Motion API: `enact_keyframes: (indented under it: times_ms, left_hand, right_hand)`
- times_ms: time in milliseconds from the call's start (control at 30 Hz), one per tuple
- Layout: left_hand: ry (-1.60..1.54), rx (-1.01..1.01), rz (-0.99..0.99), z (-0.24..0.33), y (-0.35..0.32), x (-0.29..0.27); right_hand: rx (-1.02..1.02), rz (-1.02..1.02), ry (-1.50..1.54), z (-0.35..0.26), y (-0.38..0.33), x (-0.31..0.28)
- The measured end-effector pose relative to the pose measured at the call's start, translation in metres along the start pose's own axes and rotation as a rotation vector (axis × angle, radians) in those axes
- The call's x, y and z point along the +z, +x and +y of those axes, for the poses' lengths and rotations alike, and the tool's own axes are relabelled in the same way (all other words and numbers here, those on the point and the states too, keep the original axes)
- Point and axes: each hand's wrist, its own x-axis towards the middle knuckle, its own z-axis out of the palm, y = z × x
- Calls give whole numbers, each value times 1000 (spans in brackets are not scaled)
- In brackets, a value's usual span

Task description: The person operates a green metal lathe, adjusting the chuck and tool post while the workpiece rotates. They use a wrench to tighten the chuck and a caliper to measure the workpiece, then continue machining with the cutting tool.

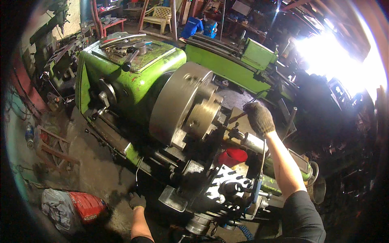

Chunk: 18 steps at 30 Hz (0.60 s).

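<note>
My right hand (259,117), in a dark knit glove, reaches over the lathe to the far side of the chuck. Its fingers are closed round a short brown stick-like tool (237,118), whose tip points at the metal workpiece (202,115). Jaws of the big grey chuck (178,103) grip that workpiece; its surface looks smeared, as if turning. Low at the left, my gloved left hand (137,201) is just below a thin bent lever (139,172), apart from it. Its thumb and fingers look parted, with nothing seen between them.
The green headstock (133,77) carries loose tools on top. A tool post (229,186) with several bolts stands near me, beside a red container (233,156). The tailstock (253,142) lies under my right forearm. A red and white sack (75,208) rests on the floor.
</note>
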Motion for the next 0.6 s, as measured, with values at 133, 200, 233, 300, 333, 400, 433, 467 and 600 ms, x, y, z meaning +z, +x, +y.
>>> enact_keyframes:
  times_ms: [133,200,233,300,333,400,433,467,600]
  left_hand:
    - [-67,-30,-16,22,12,-24]
    - [-66,-40,53,12,26,-9]
    - [-77,-48,82,8,33,-3]
    - [-141,-67,57,17,40,-5]
    - [-189,-85,4,24,45,-15]
    - [-276,-120,-90,35,51,-45]
    - [-317,-125,-136,42,58,-59]
    - [-359,-123,-187,49,66,-63]
    - [-388,-153,-119,33,122,-5]
  right_hand:
    - [-266,-299,32,44,41,39]
    - [60,-635,267,31,60,57]
    - [-13,-648,219,27,66,64]
    - [-140,-670,98,30,70,76]
    - [-184,-661,58,33,69,79]
    - [-283,-646,-17,39,68,89]
    - [-222,-636,34,48,66,98]
    - [-154,-624,78,63,60,108]
    - [-275,-597,-49,33,71,91]
